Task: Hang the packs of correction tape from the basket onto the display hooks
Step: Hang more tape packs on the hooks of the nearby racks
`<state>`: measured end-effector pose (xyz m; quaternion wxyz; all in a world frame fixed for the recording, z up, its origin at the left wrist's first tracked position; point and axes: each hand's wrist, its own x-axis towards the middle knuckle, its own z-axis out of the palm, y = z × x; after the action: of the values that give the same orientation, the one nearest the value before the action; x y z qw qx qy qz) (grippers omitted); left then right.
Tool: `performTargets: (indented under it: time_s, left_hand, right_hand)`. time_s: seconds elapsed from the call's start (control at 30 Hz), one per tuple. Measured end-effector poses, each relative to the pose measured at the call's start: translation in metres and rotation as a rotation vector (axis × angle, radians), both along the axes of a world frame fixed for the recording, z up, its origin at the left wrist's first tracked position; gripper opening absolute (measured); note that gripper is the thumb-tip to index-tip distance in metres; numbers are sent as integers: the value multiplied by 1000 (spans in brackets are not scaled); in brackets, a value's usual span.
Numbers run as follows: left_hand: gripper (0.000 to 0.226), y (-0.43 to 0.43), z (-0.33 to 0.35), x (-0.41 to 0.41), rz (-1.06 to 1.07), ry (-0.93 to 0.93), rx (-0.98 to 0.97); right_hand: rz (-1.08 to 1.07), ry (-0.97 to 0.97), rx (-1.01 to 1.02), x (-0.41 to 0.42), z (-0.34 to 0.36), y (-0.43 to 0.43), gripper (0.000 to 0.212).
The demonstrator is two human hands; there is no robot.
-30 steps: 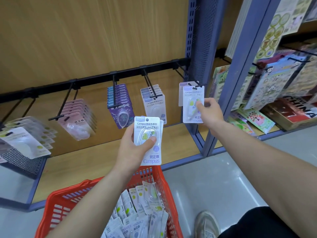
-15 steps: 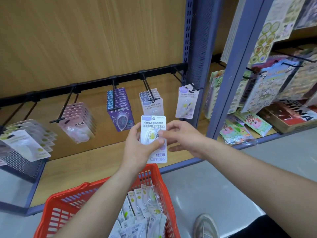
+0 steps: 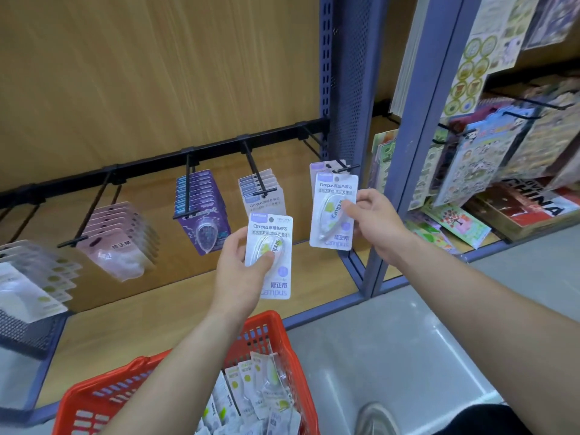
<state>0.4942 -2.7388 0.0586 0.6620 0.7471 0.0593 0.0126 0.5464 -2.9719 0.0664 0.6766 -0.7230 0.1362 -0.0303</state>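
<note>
My left hand [image 3: 238,274] grips a white Campus correction tape pack [image 3: 276,277] upright, thumb across its blister, above the basket. My right hand [image 3: 375,224] pinches a second pack [image 3: 329,224] by its right edge and holds it just below the tip of the rightmost display hook [image 3: 346,167]. Its hang hole sits under the hook and is not on it. Another pack [image 3: 318,167] hangs on that hook behind it. The red basket [image 3: 276,328] at the bottom holds several more packs [image 3: 257,394].
Other hooks on the black rail [image 3: 157,164] carry white packs [image 3: 262,186], purple packs [image 3: 201,205], pink packs [image 3: 116,237] and pale packs [image 3: 31,284]. A blue upright [image 3: 345,89] stands right of the hook. Sticker sheets [image 3: 480,164] fill the neighbouring bay. My shoe [image 3: 376,419] is on the grey floor.
After leaving a pack on the rightmost hook, my right hand came back to my left hand, took a pack there, and carried it up and right to the same hook.
</note>
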Motion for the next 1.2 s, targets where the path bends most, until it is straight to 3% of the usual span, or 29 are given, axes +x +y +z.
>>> performTargets:
  time_s: [0.47,0.63,0.8,1.03,1.2]
  left_hand:
    - [35,-10,3,13,-68,35,-21]
    - [32,-16,7,21,-57,23,50]
    - [33,-40,15,42,-93,1,126]
    - [31,-91,15,83,-177,-47,258]
    - [31,-107,10,99,-158,-63,297]
  right_hand:
    - [-164,-60,-88,23,-15,-4,17]
    - [-139,-71,-270,29,-17,-2,22]
    - [-104,-11,-523,24,-18,-13,52]
    - [49,5,-800,1,-22,-31,37]
    - [75,29,-831,-8,-26,-47,31]
